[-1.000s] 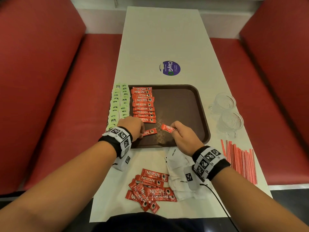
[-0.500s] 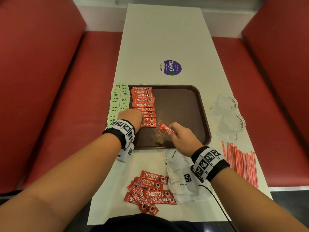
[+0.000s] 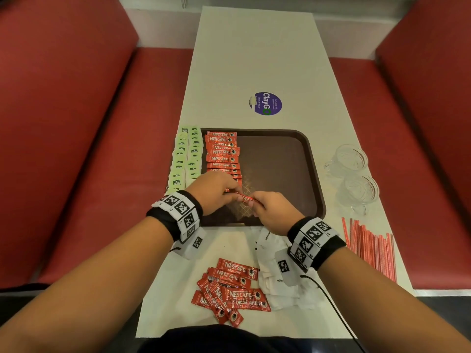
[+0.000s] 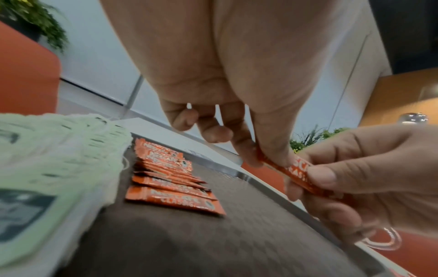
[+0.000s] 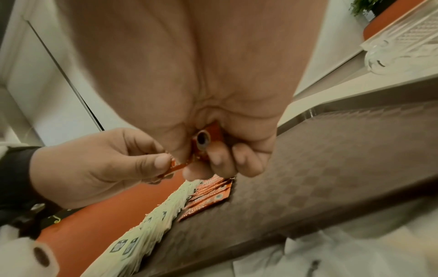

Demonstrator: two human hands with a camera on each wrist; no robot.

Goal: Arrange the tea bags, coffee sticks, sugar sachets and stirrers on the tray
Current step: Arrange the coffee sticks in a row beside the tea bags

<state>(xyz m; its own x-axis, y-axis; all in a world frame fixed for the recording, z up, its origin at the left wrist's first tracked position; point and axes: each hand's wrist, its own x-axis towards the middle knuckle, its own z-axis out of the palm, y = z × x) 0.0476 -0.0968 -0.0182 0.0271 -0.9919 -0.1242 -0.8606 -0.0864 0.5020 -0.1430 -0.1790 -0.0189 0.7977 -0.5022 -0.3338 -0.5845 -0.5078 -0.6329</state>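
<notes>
A brown tray (image 3: 280, 169) carries two columns of green tea bags (image 3: 187, 154) along its left side and a column of red coffee sticks (image 3: 223, 151) beside them. Above the tray's near part, my left hand (image 3: 233, 193) and right hand (image 3: 254, 203) both pinch one red coffee stick (image 3: 244, 198), each at one end. The left wrist view shows that coffee stick (image 4: 294, 174) between my left thumb and fingers and the right hand's fingertips (image 4: 322, 176). In the right wrist view the coffee stick (image 5: 203, 142) runs across to the left hand (image 5: 163, 163).
Loose coffee sticks (image 3: 229, 289) lie in a pile on the table near me, with white sugar sachets (image 3: 275, 278) to their right. Red-striped stirrers (image 3: 369, 248) lie at the right edge. Two glass cups (image 3: 351, 159) stand right of the tray.
My left hand laid a coffee stick at the near end of the column, then moved right. It now pinches the stick that my right hand was holding.
</notes>
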